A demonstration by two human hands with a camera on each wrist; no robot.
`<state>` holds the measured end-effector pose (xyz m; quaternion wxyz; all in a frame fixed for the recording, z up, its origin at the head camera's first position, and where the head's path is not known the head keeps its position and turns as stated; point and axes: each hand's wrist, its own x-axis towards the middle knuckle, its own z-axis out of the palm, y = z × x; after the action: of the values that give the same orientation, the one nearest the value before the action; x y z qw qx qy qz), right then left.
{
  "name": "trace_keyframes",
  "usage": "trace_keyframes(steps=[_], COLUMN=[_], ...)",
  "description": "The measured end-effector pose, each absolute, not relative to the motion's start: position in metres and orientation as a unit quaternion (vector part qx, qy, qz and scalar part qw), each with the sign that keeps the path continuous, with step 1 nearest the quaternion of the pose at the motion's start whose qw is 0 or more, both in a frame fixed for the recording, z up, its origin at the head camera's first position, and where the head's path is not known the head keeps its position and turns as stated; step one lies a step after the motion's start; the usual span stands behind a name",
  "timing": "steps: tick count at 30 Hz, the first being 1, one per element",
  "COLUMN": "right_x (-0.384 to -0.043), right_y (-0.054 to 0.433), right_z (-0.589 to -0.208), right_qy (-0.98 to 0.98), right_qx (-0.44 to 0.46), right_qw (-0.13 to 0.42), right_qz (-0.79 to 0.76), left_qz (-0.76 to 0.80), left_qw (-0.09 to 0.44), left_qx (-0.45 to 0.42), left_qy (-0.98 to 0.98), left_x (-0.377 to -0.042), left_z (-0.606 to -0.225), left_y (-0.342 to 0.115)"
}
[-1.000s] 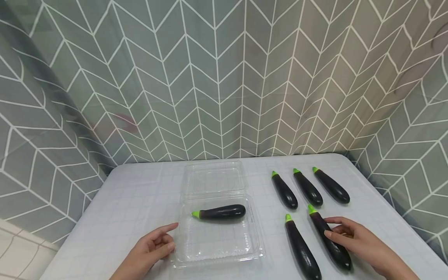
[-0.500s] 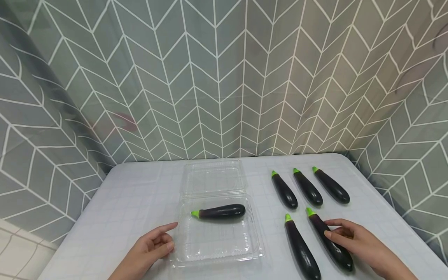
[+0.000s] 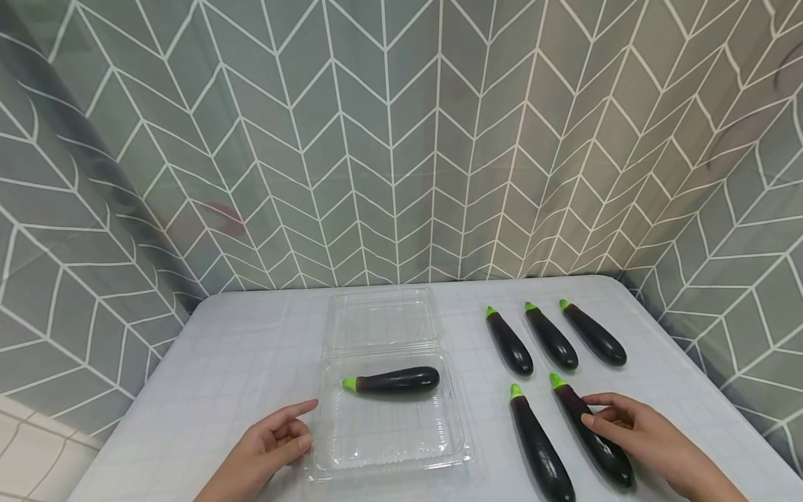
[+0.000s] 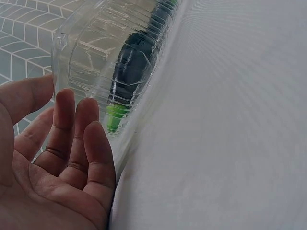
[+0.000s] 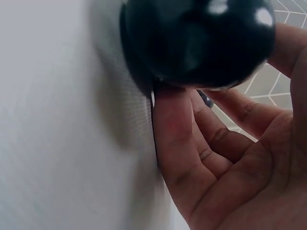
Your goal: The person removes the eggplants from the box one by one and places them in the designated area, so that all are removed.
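Note:
A clear plastic clamshell box (image 3: pixel 389 432) lies on the table with its lid (image 3: pixel 383 321) laid back, and one dark purple eggplant (image 3: pixel 398 380) with a green stem rests inside. My left hand (image 3: pixel 270 446) is at the box's left edge, its fingers loosely bent; in the left wrist view the fingertips (image 4: pixel 64 98) are against or very near the clear wall. At right, my right hand (image 3: pixel 646 432) grips another eggplant (image 3: pixel 592 439) between thumb and fingers, and it still lies on the table. The right wrist view shows its rounded dark end (image 5: pixel 201 43) close up.
Just left of the gripped eggplant lies another eggplant (image 3: pixel 541 446). Behind them is a row of 3 more, the left eggplant (image 3: pixel 509 341), middle eggplant (image 3: pixel 552 338) and right eggplant (image 3: pixel 594 333). A patterned grey curtain (image 3: pixel 401 139) hangs beyond the white tabletop (image 3: pixel 238 348).
The eggplant in my right hand has slid slightly toward me. My left hand and the box hold their places.

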<state>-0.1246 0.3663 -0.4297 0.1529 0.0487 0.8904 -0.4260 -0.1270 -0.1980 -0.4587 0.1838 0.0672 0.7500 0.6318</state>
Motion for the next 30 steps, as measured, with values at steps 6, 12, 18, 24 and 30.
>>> trace_keyframes(steps=[6,12,18,24,30], right_x=[-0.1244,-0.1244,-0.1225,-0.1198,-0.1195], right_y=[0.3659,0.3676,0.3685,0.3691,0.3697], right_z=[-0.4298,-0.4288,-0.4273,-0.4259,-0.4262], right_qy=[0.898,0.906,0.907,0.905,0.9], right_qx=[0.052,0.045,0.03,0.025,0.03], right_qw=[0.144,0.133,0.122,0.125,0.13], right_qz=[-0.412,-0.4,-0.402,-0.406,-0.414], left_qz=[0.631,0.63,0.628,0.63,0.631], left_qw=[0.184,0.181,0.183,0.184,0.18], left_qx=[0.068,0.074,0.068,0.069,0.078], left_qy=[0.751,0.752,0.754,0.751,0.751], left_x=[-0.1266,-0.1262,-0.1263,-0.1266,-0.1261], left_z=[-0.4576,-0.4582,-0.4563,-0.4569,-0.4567], left_y=[-0.1977,-0.1979,-0.1974,-0.1979,-0.198])
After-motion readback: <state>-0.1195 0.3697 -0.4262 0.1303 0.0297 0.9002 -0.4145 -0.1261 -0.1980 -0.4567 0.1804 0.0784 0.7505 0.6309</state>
